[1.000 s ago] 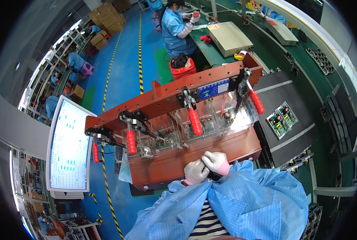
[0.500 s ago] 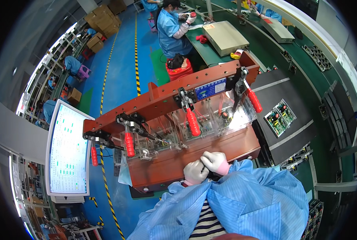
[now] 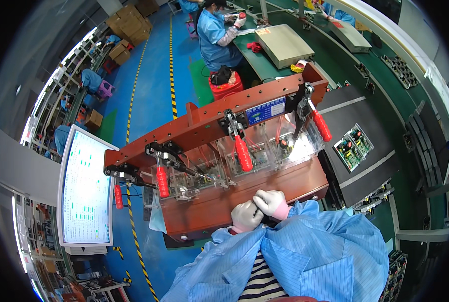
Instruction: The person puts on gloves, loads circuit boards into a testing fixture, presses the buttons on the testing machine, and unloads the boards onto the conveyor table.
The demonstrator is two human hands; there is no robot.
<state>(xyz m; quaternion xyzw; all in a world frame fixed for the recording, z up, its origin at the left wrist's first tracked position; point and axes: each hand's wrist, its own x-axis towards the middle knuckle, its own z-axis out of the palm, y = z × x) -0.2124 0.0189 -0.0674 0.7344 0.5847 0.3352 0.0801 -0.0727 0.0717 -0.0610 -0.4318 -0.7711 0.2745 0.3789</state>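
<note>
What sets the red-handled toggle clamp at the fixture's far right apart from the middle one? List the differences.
The far-right toggle clamp sits higher in the head view; the middle toggle clamp sits lower. The far-right handle slants more steeply rightward; the middle handle hangs nearer vertical. Both have red grips and dark metal linkages on the brown fixture.

The gloved left hand (image 3: 246, 216) and right hand (image 3: 271, 203) press together, hiding whatever lies between them. The small circuit boards (image 3: 354, 146) show parts too tiny to tell.

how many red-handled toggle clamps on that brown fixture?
4 red-handled toggle clamps along the brown fixture: far left, left-centre, centre, right. None apparently hidden.
</note>
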